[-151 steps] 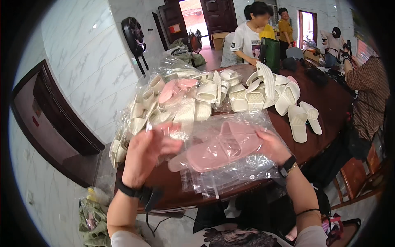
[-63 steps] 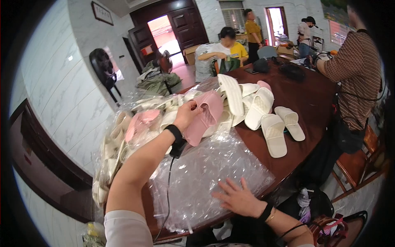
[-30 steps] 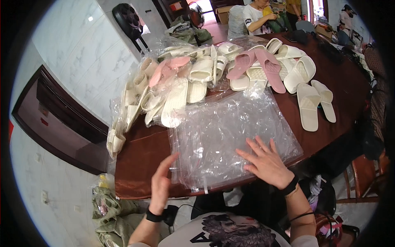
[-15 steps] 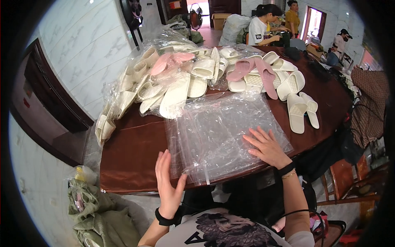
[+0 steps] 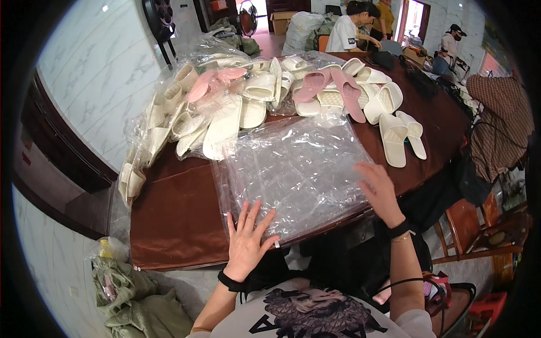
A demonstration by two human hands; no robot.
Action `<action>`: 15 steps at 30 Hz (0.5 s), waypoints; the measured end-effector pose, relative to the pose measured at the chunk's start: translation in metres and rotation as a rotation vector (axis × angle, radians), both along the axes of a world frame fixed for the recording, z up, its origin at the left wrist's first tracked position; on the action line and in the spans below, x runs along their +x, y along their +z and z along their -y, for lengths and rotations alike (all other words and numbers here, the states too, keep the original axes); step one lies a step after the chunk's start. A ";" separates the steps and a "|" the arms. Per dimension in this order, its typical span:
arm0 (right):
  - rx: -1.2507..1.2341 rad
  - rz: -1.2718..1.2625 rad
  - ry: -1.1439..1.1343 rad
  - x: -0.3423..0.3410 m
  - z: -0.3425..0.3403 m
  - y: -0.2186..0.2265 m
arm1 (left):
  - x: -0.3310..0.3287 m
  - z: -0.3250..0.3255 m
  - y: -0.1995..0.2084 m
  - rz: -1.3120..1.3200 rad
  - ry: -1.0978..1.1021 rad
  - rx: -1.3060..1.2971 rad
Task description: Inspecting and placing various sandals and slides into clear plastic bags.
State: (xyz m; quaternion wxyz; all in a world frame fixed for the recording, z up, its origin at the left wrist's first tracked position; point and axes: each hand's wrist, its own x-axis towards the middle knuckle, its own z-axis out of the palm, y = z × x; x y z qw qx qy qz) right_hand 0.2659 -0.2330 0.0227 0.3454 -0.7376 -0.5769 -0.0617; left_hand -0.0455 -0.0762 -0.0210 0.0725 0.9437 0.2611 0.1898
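Observation:
Clear plastic bags (image 5: 293,174) lie flat in a stack at the near side of the table, with wrinkles and glare on them. My left hand (image 5: 246,239) rests with spread fingers on their lower left corner. Over their right edge is my right hand (image 5: 378,188), its fingers blurred but apart and holding nothing. Just beyond the bags, pink slippers (image 5: 349,93) lie on top of cream ones. A pair of cream slippers (image 5: 393,138) sits to the right. At the left, more cream slippers (image 5: 222,129) are heaped in clear wrapping, with a pink pair (image 5: 205,84) among them.
The table (image 5: 174,219) has a brown cloth. Green woven sacks (image 5: 127,298) stand on the floor at lower left, a wooden chair (image 5: 468,225) at right. A patterned cloth (image 5: 499,129) drapes at far right. A person in a white shirt (image 5: 342,36) works across the table.
My left hand has moved from beside the bags onto their lower corner, fingers spreading. My right hand has shifted from the bags' surface to their right edge. The whole view has shifted slightly.

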 end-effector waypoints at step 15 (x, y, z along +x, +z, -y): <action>-0.275 0.178 0.061 0.011 0.020 -0.034 | -0.024 -0.007 0.021 -0.085 -0.115 -0.117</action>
